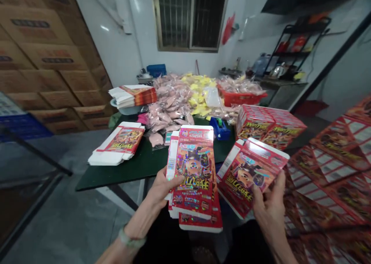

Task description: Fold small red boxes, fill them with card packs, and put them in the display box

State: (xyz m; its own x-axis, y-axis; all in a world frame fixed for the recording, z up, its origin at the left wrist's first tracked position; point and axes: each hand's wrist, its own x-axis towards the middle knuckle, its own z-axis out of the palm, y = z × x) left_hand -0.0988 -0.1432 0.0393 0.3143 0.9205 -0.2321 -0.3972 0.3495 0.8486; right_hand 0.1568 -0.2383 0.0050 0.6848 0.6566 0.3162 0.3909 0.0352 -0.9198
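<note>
My left hand [166, 188] is closed round several flattened red printed cartons [194, 171], its thumb lying across the top one. A single red carton [246, 175], flat and tilted, is gripped by my right hand [269, 202] at its right side. The two lots are slightly apart at the front edge of the dark green table [116, 175]. Beyond my left hand, a stack of flat cartons [121, 142] rests on the table. A blue tape dispenser [219, 128] with green tape stands behind the cartons I hold.
Bagged pink pieces [171, 97] and yellow pieces [199, 90] heap across the table's back. A red basket [240, 97] holds more bags. Filled red boxes [269, 125] stand at the table's right. Stacked red boxes [336, 155] crowd the right side; brown cardboard boxes [43, 55] line the left.
</note>
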